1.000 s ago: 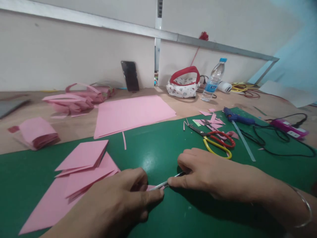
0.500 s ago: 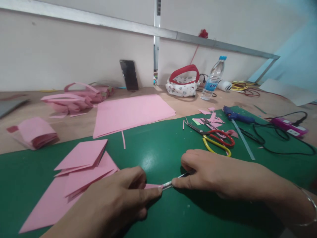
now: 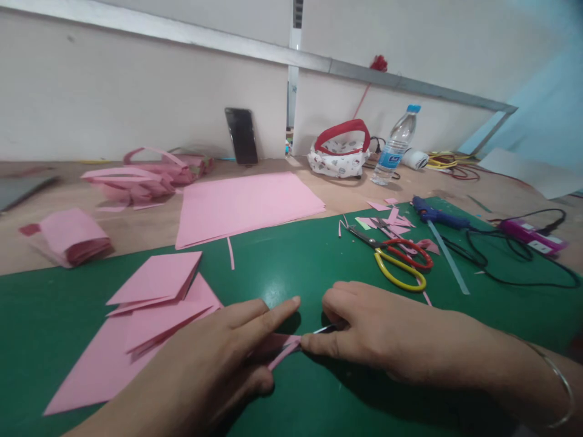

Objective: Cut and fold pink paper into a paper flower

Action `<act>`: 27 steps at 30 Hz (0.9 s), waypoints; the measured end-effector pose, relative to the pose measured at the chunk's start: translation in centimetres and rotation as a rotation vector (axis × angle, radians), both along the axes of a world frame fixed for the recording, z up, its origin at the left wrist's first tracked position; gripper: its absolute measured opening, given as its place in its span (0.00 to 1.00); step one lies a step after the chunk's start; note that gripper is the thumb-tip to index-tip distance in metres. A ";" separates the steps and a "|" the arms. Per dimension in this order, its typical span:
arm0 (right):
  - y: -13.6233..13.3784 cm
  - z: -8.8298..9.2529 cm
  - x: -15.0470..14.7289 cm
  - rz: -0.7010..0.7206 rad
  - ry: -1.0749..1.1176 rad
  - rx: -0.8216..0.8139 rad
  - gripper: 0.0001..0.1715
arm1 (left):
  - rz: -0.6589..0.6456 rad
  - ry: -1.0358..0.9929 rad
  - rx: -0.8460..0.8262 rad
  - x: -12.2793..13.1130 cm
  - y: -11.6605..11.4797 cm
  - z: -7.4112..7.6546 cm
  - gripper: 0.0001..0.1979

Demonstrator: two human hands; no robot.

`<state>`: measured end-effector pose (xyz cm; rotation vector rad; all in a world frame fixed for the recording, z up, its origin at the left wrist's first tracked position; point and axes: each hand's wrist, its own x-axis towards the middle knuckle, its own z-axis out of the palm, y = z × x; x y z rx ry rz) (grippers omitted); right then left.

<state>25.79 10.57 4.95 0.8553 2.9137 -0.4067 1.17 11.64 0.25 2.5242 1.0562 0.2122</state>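
My left hand (image 3: 218, 358) rests on the green cutting mat (image 3: 282, 273), its index finger stretched forward and the other fingers curled over a small pink paper strip (image 3: 282, 353). My right hand (image 3: 364, 331) pinches a thin metal tool (image 3: 324, 329) whose end meets the strip between the two hands. The strip bends down to the left from that point. Folded pink paper squares (image 3: 155, 285) lie just left of my left hand.
Red and yellow scissors (image 3: 396, 255) and pink scraps lie beyond my right hand. A blue glue gun (image 3: 435, 213) with black cables sits at the right. Large pink sheets (image 3: 246, 203), a phone (image 3: 241, 135), a water bottle (image 3: 395, 145) and a pouch (image 3: 339, 155) are farther back.
My left index finger has lifted and stretched out. My right hand has moved a little left with the tool, and the pink strip now bends downward.
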 end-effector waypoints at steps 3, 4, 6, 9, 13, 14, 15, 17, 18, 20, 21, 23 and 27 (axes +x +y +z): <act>-0.1 0.0 0.2 0.016 0.009 0.032 0.20 | 0.018 0.047 -0.011 0.0 0.0 0.1 0.34; -0.1 -0.1 0.3 0.023 0.006 0.042 0.20 | 0.019 0.038 -0.001 -0.1 0.0 0.0 0.34; -0.1 -0.4 0.7 0.021 0.012 0.048 0.19 | 0.014 0.000 0.027 -0.2 0.0 -0.2 0.36; -0.1 -1.0 1.2 -0.033 0.081 0.027 0.16 | 0.016 0.012 0.014 -0.2 0.0 -0.1 0.35; -0.2 -1.3 1.1 -0.050 0.118 0.009 0.15 | 0.025 0.085 -0.034 0.0 -0.1 0.4 0.34; -0.3 -1.1 0.9 -0.033 0.098 0.026 0.15 | 0.025 0.087 -0.035 0.0 -0.2 0.5 0.33; -0.3 -0.9 0.5 -0.013 0.072 0.046 0.16 | 0.027 0.084 -0.035 0.0 -0.3 0.5 0.33; -0.4 -0.5 -0.2 0.016 0.003 0.063 0.18 | 0.027 0.071 -0.032 -0.1 -0.4 0.5 0.32; -0.5 -0.3 -0.5 0.025 -0.028 0.061 0.19 | 0.024 0.068 -0.037 -0.1 -0.5 0.5 0.32; -0.4 0.0 -0.9 0.034 -0.062 0.049 0.21 | 0.025 0.077 -0.049 -0.1 -0.5 0.5 0.32; -0.4 0.0 -1.0 0.037 -0.071 0.044 0.21 | 0.028 0.085 -0.052 0.0 -0.5 0.6 0.32; -0.4 0.0 -0.9 0.047 -0.073 0.046 0.20 | 0.033 0.099 -0.055 0.0 -0.3 0.5 0.31; -0.7 -0.5 0.1 0.040 -0.006 0.045 0.16 | 0.032 0.085 -0.036 -0.1 -0.1 0.3 0.32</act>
